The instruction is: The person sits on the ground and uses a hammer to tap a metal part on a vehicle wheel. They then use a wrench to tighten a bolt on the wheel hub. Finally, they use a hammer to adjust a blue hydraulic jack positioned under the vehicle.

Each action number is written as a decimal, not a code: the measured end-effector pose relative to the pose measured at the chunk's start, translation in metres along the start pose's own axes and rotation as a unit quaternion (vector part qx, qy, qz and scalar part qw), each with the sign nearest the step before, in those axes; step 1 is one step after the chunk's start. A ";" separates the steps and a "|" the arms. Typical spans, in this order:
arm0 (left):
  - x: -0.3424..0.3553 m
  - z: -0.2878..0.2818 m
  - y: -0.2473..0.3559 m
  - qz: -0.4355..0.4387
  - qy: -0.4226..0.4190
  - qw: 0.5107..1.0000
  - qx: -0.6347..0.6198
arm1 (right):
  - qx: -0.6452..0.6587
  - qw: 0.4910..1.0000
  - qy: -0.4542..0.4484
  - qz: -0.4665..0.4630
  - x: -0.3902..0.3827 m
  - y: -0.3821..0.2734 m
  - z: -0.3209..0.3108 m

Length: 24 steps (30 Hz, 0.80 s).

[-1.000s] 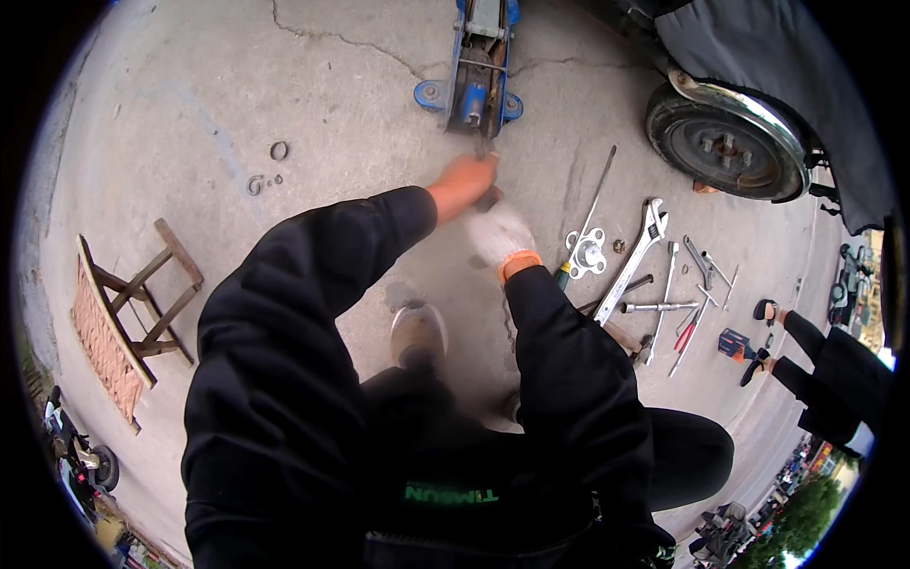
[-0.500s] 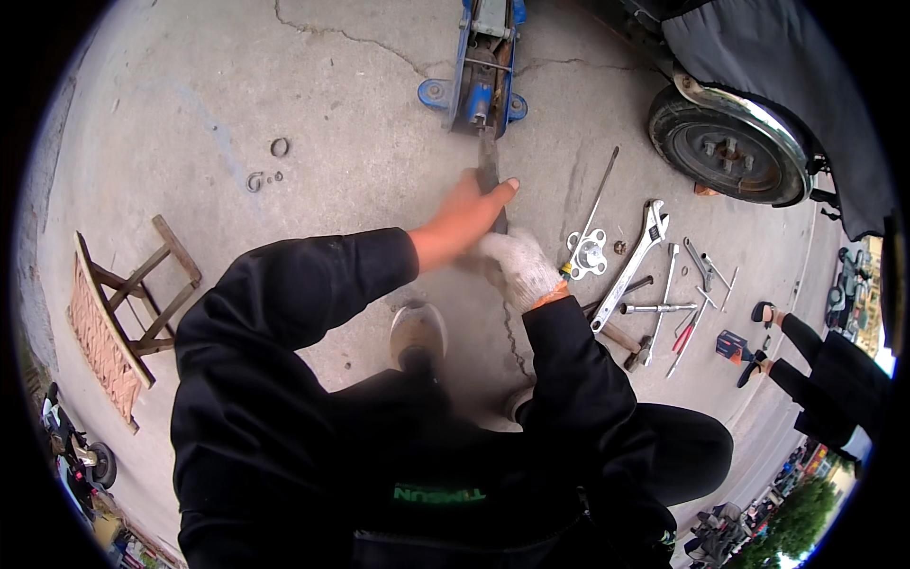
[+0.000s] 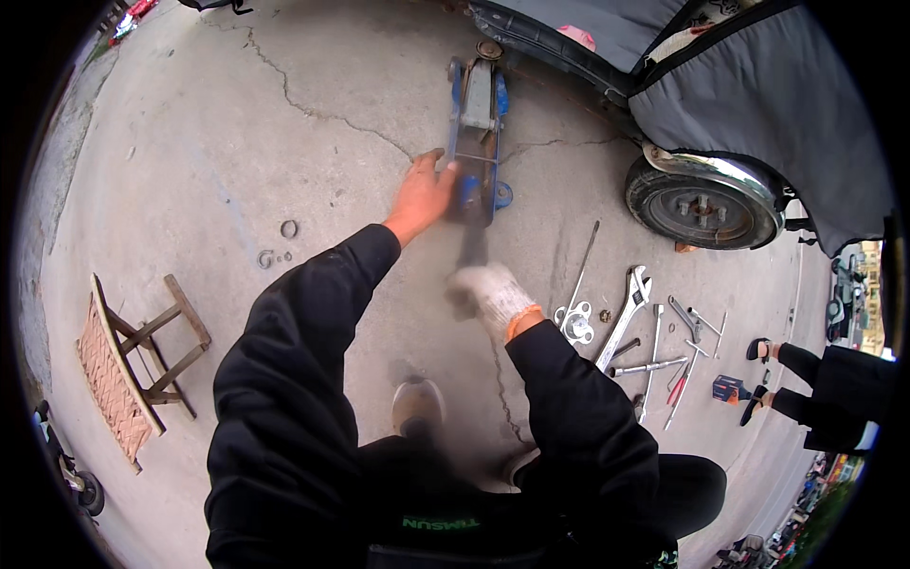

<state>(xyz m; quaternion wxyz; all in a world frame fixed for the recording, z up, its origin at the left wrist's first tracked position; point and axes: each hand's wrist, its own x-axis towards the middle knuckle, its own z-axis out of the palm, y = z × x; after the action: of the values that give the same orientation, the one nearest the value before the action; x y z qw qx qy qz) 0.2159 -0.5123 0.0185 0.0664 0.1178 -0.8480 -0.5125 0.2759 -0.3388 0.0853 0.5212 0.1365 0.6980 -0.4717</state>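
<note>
My right hand (image 3: 491,296), in a whitish work glove with an orange cuff, is closed round the dark handle bar (image 3: 471,248) of a blue floor jack (image 3: 481,100). The bar is blurred and runs from the jack's near end toward me. My bare left hand (image 3: 423,197) is at the jack's left rear side, thumb and fingers apart, covering the caster there. Whether it presses on the jack cannot be made out. The jack's far end, with a round saddle (image 3: 489,49), reaches the edge of a vehicle (image 3: 559,49).
Right of my hands lie an adjustable wrench (image 3: 624,318), a three-lobed metal part (image 3: 576,324) and several other tools. A wheel (image 3: 703,211) stands beyond them. Rings (image 3: 288,229) and a wooden stool (image 3: 142,365) are at left. Another person (image 3: 834,384) is at far right, near a small box (image 3: 728,388).
My left hand has left the handle bar and moved forward to the jack's left side. The right hand keeps hold of the bar. The view has tilted, showing more of the jack and vehicle.
</note>
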 end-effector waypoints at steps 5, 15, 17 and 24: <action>0.024 0.027 -0.030 0.024 -0.031 0.999 0.001 | 0.026 0.998 -0.013 -0.053 -0.013 -0.009 -0.020; 0.023 0.011 0.010 -0.031 -0.124 0.988 0.089 | 0.050 0.983 0.085 -0.157 -0.006 0.033 0.005; 0.016 0.022 -0.023 0.029 -0.053 0.995 0.076 | 0.022 0.997 0.067 -0.038 -0.004 0.017 0.001; 0.021 0.023 -0.020 0.069 -0.034 0.993 0.092 | 0.019 0.992 0.103 -0.065 0.004 0.034 0.004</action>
<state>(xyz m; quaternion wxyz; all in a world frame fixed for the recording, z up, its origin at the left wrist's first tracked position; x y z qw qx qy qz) 0.1930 -0.5071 -0.0107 0.0613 0.0467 -0.8993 -0.4305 0.2996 -0.3253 0.0647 0.4124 0.1485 0.7463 -0.5010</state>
